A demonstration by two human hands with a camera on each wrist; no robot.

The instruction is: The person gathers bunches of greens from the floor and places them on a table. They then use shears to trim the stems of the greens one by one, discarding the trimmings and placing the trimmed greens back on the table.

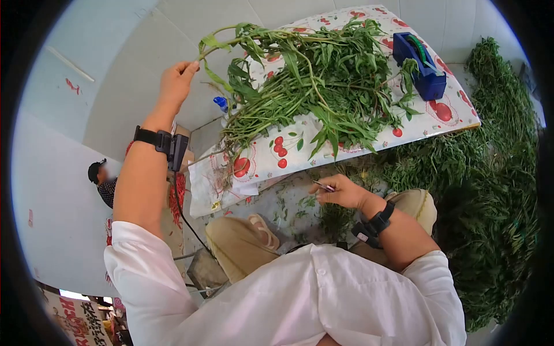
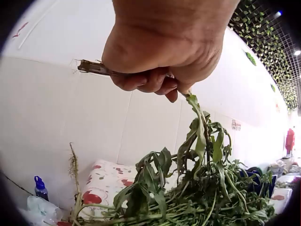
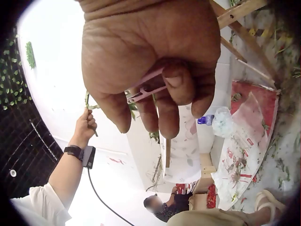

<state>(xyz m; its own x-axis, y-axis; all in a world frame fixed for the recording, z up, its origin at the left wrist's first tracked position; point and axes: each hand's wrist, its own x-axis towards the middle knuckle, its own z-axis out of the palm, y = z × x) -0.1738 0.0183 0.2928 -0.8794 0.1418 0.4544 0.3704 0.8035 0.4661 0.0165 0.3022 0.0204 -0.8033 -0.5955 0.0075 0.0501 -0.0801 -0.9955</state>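
My left hand (image 1: 176, 86) is raised above the left end of the table and grips a leafy green stem (image 1: 222, 45). In the left wrist view its cut, brownish end (image 2: 94, 68) pokes out behind my curled fingers, while wilted leaves (image 2: 202, 136) hang toward the heap. A large pile of leafy stems (image 1: 346, 75) lies on the cherry-patterned tablecloth (image 1: 262, 147). Over my lap, near the table's front edge, my right hand (image 1: 346, 193) holds small pink-handled snips (image 3: 153, 82). Its fingers curl around the handles and partly hide them.
A blue tape dispenser (image 1: 430, 86) stands at the table's right end. A blue-capped bottle (image 2: 40, 190) is beyond the left end. More cut greenery (image 1: 490, 230) covers the floor at right. Another person (image 1: 105, 187) is at far left. A cable (image 1: 184, 213) hangs from my left wrist.
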